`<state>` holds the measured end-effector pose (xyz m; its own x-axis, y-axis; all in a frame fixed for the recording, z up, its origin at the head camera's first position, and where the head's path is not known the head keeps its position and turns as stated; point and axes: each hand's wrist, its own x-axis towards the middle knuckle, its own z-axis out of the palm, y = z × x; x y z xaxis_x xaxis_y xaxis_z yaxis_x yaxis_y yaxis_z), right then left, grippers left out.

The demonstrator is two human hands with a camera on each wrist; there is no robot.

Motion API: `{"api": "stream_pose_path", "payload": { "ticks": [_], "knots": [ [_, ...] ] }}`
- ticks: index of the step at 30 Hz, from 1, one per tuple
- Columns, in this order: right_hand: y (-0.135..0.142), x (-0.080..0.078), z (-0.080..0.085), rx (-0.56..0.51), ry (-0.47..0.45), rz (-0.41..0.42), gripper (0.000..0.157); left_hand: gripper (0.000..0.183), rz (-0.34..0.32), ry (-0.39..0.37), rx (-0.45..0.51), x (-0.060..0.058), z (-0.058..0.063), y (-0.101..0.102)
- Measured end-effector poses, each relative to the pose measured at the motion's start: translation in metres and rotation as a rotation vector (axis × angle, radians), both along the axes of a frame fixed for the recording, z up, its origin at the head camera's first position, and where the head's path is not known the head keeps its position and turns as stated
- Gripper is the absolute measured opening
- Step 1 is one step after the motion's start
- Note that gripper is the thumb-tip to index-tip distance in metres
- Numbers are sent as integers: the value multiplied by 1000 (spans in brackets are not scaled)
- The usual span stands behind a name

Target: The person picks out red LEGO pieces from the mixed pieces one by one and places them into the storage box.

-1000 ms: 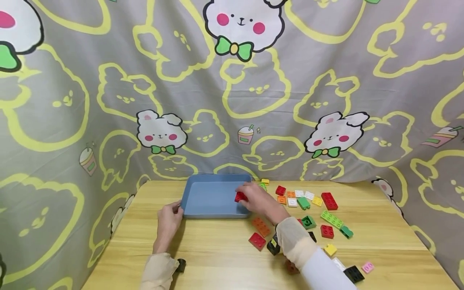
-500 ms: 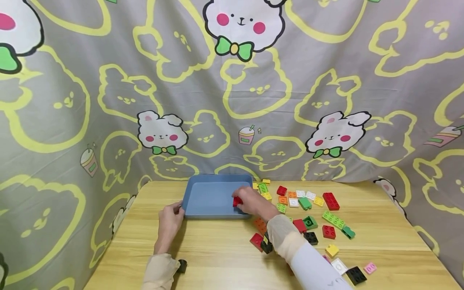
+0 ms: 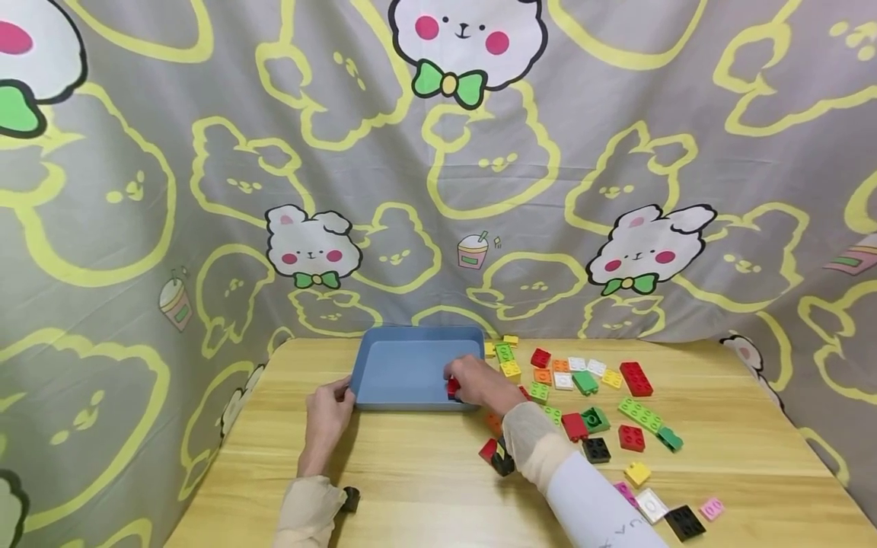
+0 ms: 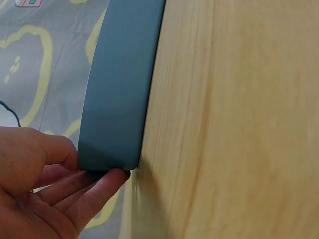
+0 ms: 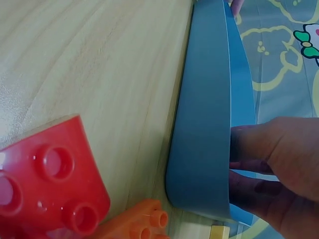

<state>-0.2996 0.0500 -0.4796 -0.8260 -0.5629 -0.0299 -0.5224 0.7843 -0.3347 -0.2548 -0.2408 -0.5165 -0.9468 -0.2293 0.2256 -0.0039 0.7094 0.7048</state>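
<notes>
My left hand (image 3: 327, 418) pinches the near left corner of a blue tray (image 3: 400, 373). In the left wrist view its fingertips (image 4: 117, 175) touch the end of the tray wall (image 4: 117, 99). The right hand (image 3: 479, 380) reaches over the tray's near right part and holds a red building brick (image 3: 453, 387) low inside it, close to the front wall. From the right wrist camera, that wall (image 5: 204, 114) hides the fingertips and the brick. Whether the brick touches the tray floor I cannot tell.
Several loose building bricks lie right of the tray, among them a long red brick (image 3: 636, 379), a light green brick (image 3: 640, 414) and a black brick (image 3: 685, 523). A red brick (image 5: 55, 174) lies near the right wrist. Patterned cloth (image 3: 411, 190) hangs behind the wooden table (image 3: 411, 472).
My right hand has moved slightly left and toward the tray's front wall, lowering the red brick. The left hand stays at the tray's corner. The head view has shifted a little.
</notes>
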Motion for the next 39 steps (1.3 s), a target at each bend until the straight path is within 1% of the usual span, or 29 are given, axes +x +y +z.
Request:
{"api": "stream_pose_path", "payload": {
  "ticks": [6,14,16,19,23,28,32,36,39],
  "knots": [
    [2,0,-3,22,-3,-19,25,35,5,-3,6,1,-1,3],
    [6,3,-1,8,2,-22,32,35,-3,-11,19,0,-5,5],
    [8,4,-1,-12,1,-19,33,35,-1,-5,18,0,-6,6],
    [11,7,1,-55,11,-16,30,35,-1,0,16,0,-7,6],
    [16,12,11,-104,40,-32,27,35,-1,-4,17,-1,-6,6],
    [22,22,30,-138,81,-47,28,35,-8,-10,14,-2,-2,4],
    [28,34,40,-154,98,-38,28,35,-9,3,14,-2,-1,1],
    [34,46,45,-159,114,-30,30,34,-3,22,14,-1,-2,0],
    [39,56,45,-161,123,-36,31,34,-7,23,12,0,-2,-1]
  ]
}}
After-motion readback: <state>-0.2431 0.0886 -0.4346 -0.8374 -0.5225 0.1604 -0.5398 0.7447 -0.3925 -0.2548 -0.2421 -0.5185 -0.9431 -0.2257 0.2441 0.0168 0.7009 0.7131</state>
